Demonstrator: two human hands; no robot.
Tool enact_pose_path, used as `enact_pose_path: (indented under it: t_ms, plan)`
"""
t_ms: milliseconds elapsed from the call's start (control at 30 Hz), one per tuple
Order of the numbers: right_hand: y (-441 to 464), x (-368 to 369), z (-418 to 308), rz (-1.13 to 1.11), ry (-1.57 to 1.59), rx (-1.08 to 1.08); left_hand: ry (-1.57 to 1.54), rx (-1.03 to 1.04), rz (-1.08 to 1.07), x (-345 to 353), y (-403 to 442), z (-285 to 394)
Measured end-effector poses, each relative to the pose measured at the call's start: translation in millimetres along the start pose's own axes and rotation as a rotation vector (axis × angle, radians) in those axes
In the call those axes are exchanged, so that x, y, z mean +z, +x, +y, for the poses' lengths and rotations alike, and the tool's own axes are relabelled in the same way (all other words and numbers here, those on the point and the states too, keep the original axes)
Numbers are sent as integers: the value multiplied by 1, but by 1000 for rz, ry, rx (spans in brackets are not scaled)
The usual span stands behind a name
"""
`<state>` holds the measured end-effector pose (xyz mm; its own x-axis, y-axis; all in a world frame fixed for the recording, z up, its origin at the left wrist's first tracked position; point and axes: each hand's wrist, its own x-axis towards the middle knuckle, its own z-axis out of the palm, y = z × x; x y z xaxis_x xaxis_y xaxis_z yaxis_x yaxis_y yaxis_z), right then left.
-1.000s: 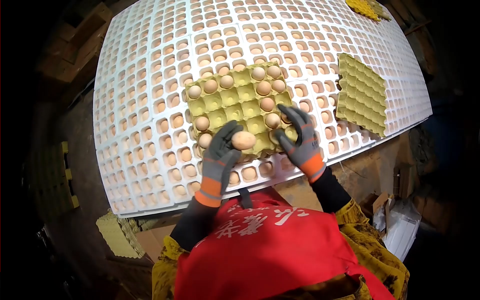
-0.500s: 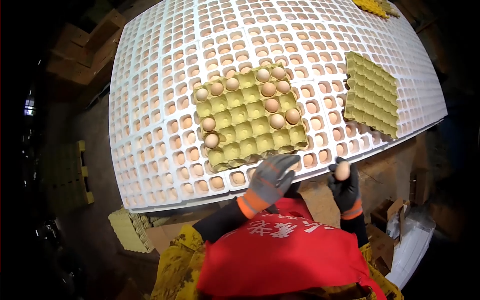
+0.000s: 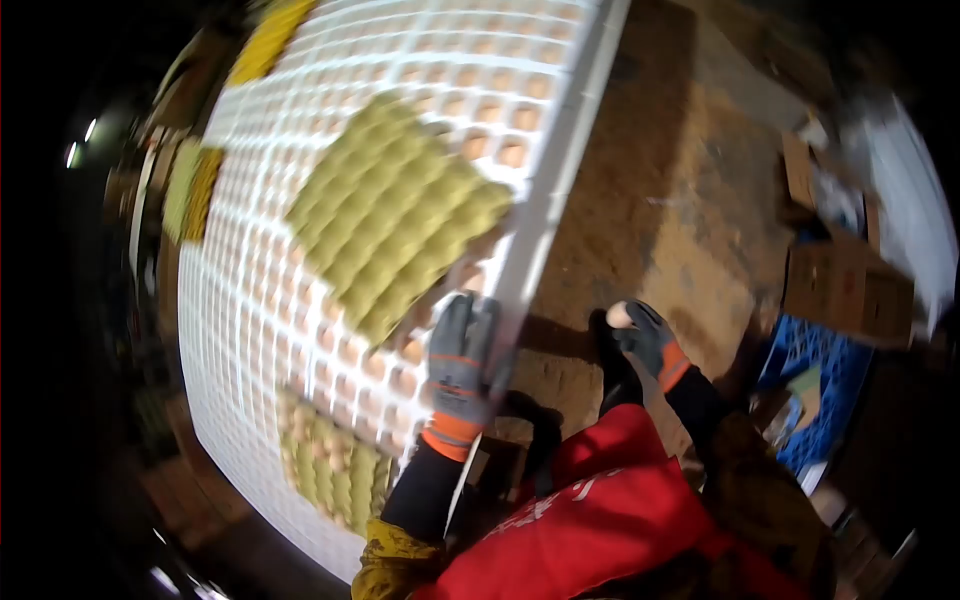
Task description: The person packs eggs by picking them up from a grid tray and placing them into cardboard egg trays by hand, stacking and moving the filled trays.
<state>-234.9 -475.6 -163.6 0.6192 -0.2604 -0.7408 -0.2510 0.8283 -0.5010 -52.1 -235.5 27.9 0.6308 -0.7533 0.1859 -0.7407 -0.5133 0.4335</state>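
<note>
My right hand [image 3: 652, 343], in a grey glove with an orange cuff, holds a pale brown egg [image 3: 620, 315] at its fingertips, over the floor beside the table. My left hand [image 3: 463, 360], gloved the same way, is at the edge of the white egg trays [image 3: 240, 290], fingers stretched out and no object visible in them. Just beyond its fingertips a yellow-green pulp egg tray [image 3: 395, 210] lies over the eggs in the white trays. Lower down, another pulp tray [image 3: 365, 480] carries several eggs and is partly blurred.
The white trays' long edge [image 3: 565, 150] runs along my left. On the right are cardboard boxes [image 3: 845, 295], a blue plastic crate [image 3: 815, 385] and white sheeting [image 3: 910, 200]. More yellow trays [image 3: 272, 38] lie at the far end.
The view has swung to the right, so the trays now lie left and more floor shows. My left hand is now beside the other pulp tray. The egg stays in my right hand.
</note>
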Motion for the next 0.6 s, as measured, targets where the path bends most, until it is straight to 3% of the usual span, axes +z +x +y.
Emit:
enact_pose_path:
  t_ms: [100, 167, 200, 333, 467, 533, 600]
  plan:
    - [40, -23, 8, 104, -5, 60, 161, 108, -145, 40, 40, -20]
    - [72, -39, 22, 110, 20, 110, 277, 66, -250, 56, 33, -36]
    - [88, -48, 36, 57, 30, 33, 325, 83, -287, 56, 36, -34]
    - [145, -53, 75, 98, -112, 27, 372, 35, -307, 60, 39, -28]
    - [197, -12, 117, 211, -314, -219, 368, -30, -329, 63, 35, -30]
    - [217, 19, 110, 194, -418, -242, 406, -26, -332, 62, 30, -33]
    - [243, 49, 98, 93, -541, -104, 417, -16, -344, 62, 31, -30]
